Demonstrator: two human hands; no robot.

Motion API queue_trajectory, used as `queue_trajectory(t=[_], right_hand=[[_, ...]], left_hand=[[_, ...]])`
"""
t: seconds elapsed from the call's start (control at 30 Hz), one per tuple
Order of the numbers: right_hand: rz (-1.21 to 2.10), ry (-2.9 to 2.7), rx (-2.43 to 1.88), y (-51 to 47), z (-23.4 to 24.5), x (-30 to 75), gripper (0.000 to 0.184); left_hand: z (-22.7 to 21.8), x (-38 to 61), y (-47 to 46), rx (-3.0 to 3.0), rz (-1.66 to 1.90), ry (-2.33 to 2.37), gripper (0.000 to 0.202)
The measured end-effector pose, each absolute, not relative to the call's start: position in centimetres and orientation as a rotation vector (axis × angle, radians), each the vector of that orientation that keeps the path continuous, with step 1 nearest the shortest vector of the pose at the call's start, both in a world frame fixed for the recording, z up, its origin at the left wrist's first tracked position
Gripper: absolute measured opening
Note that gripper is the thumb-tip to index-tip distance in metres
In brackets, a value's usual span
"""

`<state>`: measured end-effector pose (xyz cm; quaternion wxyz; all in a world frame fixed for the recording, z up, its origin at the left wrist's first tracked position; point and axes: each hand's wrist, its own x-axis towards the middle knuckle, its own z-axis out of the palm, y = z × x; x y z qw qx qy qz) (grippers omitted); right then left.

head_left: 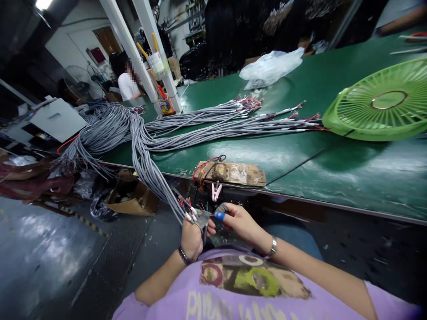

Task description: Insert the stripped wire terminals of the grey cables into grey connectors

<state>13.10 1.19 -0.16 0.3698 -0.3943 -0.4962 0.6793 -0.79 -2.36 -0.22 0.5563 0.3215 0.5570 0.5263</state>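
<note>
A bundle of grey cables [151, 171] hangs over the bench edge, and my left hand [193, 235] is closed around its end. White sleeves and thin coloured wires [184, 205] stick out above that fist. Grey wrapping covers part of the left thumb and fingers. Close to its right, my right hand [237, 220] pinches at the thin wire ends, with blue tape and grey wrapping on its fingers. The exact wire between those fingertips is too small to make out. Just beyond the hands, a pink clip [216, 192] hangs at the bench edge.
More grey cables [200, 138] lie along the green bench [300, 173]. A wooden block [240, 173] with wires sits at the front edge. A green fan [383, 102], a clear plastic bag [271, 66] and a white post [167, 84] stand farther back. Another person [126, 84] sits behind.
</note>
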Motion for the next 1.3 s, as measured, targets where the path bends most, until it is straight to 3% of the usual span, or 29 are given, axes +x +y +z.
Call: queue_trajectory(t=[0.23, 0.5, 0.73, 0.97, 1.3], right_hand=[[1.719, -1.387, -1.001, 1.6, 0.2, 13.6, 0.036], [1.946, -1.319, -0.791, 1.7, 1.0, 12.6, 0.036], [1.842, -1.085, -0.974, 1.4, -0.6, 12.6, 0.038], [1.78, -1.244, -0.954, 1.1, 0.2, 12.5, 0.039], [1.762, -1.199, -1.015, 0.9, -0.3, 12.2, 0.041]], left_hand=[[0.0, -1.0, -2.1, 0.8, 1.181, 1.317, 0.033], [-0.4, -1.0, -2.6, 0.927, 1.026, 1.296, 0.031], [-0.2, -0.7, -2.5, 0.911, 1.141, 1.328, 0.036], [0.4, -1.0, -2.4, 0.977, 0.895, 1.257, 0.027], [-0.5, -0.9, -2.5, 0.824, 1.192, 1.307, 0.027]])
